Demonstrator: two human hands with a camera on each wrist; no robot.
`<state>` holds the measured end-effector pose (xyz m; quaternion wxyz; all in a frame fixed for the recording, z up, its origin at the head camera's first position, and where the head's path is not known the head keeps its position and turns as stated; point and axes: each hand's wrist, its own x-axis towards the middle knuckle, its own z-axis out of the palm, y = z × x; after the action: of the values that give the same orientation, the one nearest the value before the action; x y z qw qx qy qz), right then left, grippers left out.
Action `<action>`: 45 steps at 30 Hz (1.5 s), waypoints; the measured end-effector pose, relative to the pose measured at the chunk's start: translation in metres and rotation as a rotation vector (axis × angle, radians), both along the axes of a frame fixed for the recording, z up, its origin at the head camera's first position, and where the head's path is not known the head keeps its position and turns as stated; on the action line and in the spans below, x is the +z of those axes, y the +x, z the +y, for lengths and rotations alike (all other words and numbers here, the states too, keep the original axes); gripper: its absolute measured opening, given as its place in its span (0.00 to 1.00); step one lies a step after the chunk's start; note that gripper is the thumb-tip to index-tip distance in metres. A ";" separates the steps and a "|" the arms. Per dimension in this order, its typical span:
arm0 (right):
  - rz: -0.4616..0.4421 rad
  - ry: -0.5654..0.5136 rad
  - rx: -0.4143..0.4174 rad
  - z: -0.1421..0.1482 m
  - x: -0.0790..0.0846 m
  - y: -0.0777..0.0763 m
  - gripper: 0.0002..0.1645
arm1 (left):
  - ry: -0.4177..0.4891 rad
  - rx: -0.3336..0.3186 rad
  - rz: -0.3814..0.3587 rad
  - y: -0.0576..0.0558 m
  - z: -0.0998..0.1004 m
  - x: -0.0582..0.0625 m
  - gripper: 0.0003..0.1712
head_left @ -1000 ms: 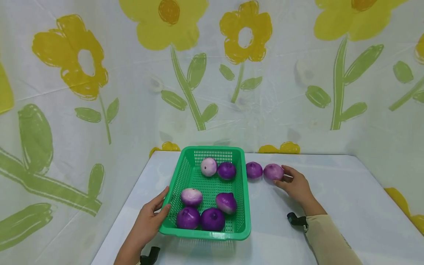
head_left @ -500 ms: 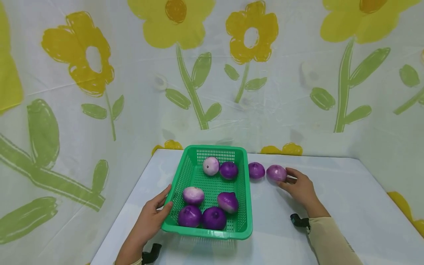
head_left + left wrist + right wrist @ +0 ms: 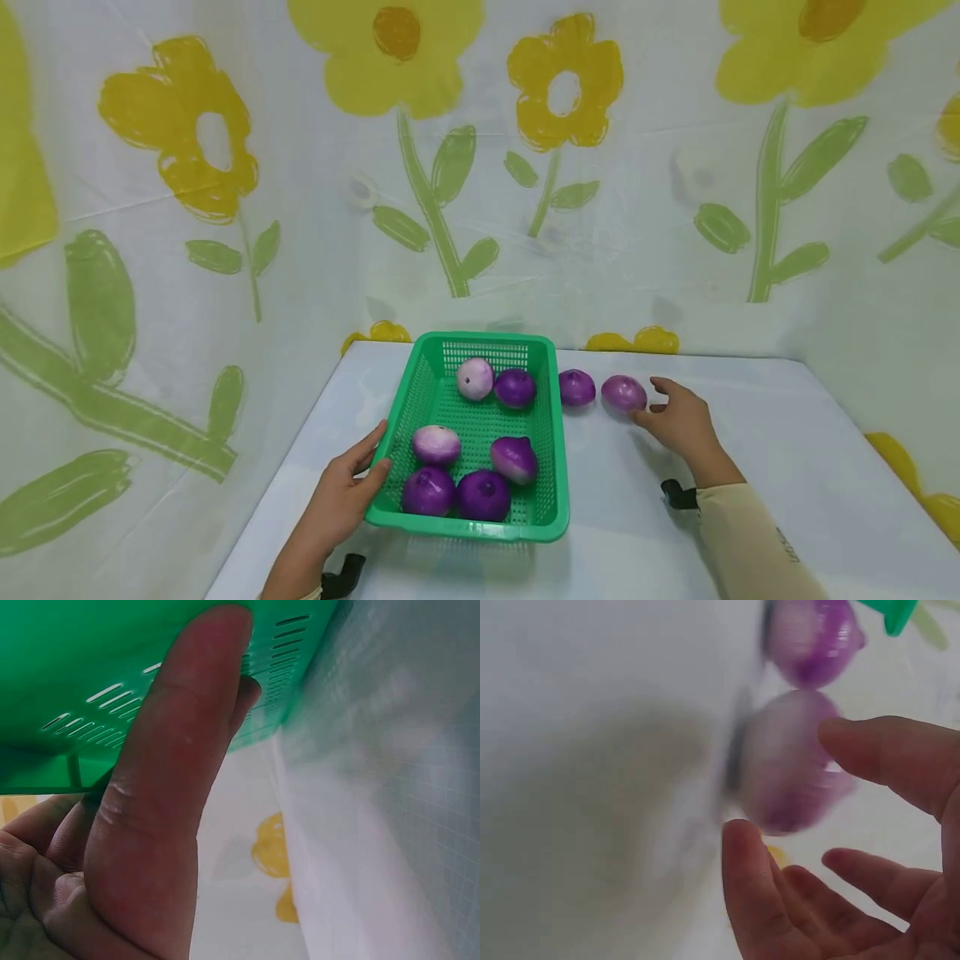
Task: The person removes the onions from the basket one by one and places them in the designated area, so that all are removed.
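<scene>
My left hand (image 3: 341, 496) rests against the left side of a green plastic basket (image 3: 562, 467). In the left wrist view its thumb (image 3: 169, 765) lies straight along the slotted outer wall. Several onions, some deep purple like this onion (image 3: 483, 496) and some mostly white like this onion (image 3: 475, 379), sit inside the basket. Right of it, two purple onions stand on the table: a nearer onion (image 3: 623, 393) and another onion (image 3: 577, 388) next to the basket. My right hand (image 3: 681, 421) is at the nearer one with fingers spread, thumb right at its side and index finger apart from it.
The white table (image 3: 780, 467) runs back to a white sheet (image 3: 645, 275) printed with yellow flowers, which also hangs at both sides. A black camera mount (image 3: 678, 495) sits at my right wrist, another black mount (image 3: 345, 577) at my left.
The fingers of my right hand have spread off the nearer onion, which now stands slightly further from the other onion. My left hand and the basket keep their places.
</scene>
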<state>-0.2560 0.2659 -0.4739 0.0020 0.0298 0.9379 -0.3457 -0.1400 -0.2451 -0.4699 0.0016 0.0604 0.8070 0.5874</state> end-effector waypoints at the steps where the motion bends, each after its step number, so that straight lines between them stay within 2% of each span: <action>1: 0.023 0.024 0.017 -0.002 0.005 0.000 0.52 | -0.001 0.005 -0.002 0.000 -0.001 0.000 0.36; 7: 0.178 0.163 0.178 -0.021 0.044 0.008 0.41 | 0.019 0.014 -0.030 0.001 -0.002 -0.004 0.37; 10: 0.248 0.223 0.262 -0.039 0.065 0.012 0.37 | 0.011 0.019 -0.013 0.000 -0.002 -0.005 0.36; 15: 0.300 0.310 0.414 -0.077 0.096 0.020 0.36 | 0.006 0.011 0.019 -0.003 -0.001 -0.005 0.36; 18: 0.331 0.346 0.545 -0.100 0.111 0.023 0.35 | 0.018 0.001 0.015 -0.003 -0.002 -0.003 0.36; 20: 0.328 0.358 0.645 -0.114 0.122 0.025 0.36 | 0.022 0.005 0.009 -0.004 -0.002 -0.003 0.36; 25: 0.225 0.370 0.890 -0.144 0.139 0.024 0.40 | 0.027 0.019 0.006 -0.005 0.000 -0.003 0.36; 27: 0.197 0.368 0.957 -0.155 0.142 0.021 0.40 | 0.027 0.021 0.003 -0.005 0.000 -0.004 0.36; 30: 0.165 0.349 1.015 -0.178 0.139 0.012 0.39 | 0.013 0.050 -0.013 -0.002 -0.001 -0.004 0.36; 33: 0.117 0.343 1.045 -0.201 0.132 0.003 0.38 | 0.004 0.066 -0.025 0.001 -0.003 -0.004 0.36; 36: 0.058 0.363 1.044 -0.220 0.124 -0.004 0.38 | 0.015 0.047 -0.023 0.001 -0.004 -0.004 0.36; 40: -0.013 0.384 1.063 -0.238 0.115 -0.006 0.39 | 0.027 0.015 -0.012 -0.001 -0.003 -0.003 0.35; 45: -0.049 0.392 1.151 -0.255 0.104 0.000 0.42 | 0.026 -0.015 0.021 -0.002 0.002 -0.005 0.36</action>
<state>-0.2565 0.0104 -0.3696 0.2047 -0.4740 0.8494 -0.1094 -0.1423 -0.2428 -0.4745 -0.0033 0.0724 0.7989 0.5971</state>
